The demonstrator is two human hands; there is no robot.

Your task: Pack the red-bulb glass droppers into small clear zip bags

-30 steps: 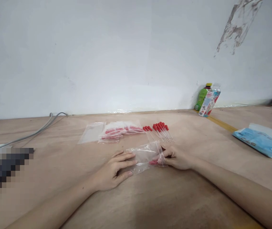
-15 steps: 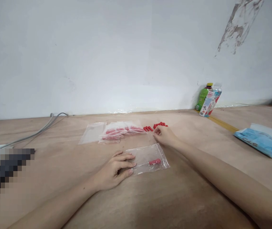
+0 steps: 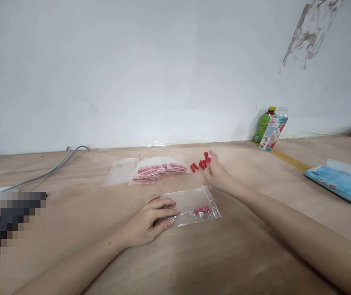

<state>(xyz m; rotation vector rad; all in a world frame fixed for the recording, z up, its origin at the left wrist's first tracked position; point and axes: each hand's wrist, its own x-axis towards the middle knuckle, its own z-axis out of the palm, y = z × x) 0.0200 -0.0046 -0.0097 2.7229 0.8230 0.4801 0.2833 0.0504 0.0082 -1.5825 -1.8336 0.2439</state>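
My left hand (image 3: 153,217) lies low on the bench (image 3: 138,266), fingers loosely spread, their tips resting on the left edge of a clear plastic bag (image 3: 184,200). They press from above rather than pinch. The bag lies flat in front of me, slightly askew, its ridged edge to the right, and inside it a red-topped dropper (image 3: 201,209) sits near that edge.

My right hand (image 3: 220,176) is beyond the bag's far right corner, at the loose droppers (image 3: 202,164). Its fingers look partly parted around the near side of the bunch, but they blur, and I cannot tell whether they have hold of one.

A strip of wood shows between the bag's far edge and the overlapping filled bags (image 3: 160,168), which lie just left of the loose droppers. Another flat bag (image 3: 119,172) touches their left side. Behind all these, more wood runs to the foot of the wall (image 3: 132,73). To my right, a broad stretch of bench separates my forearm from the blue packet (image 3: 341,180); the green bottle (image 3: 263,128) stands well apart, by the wall.
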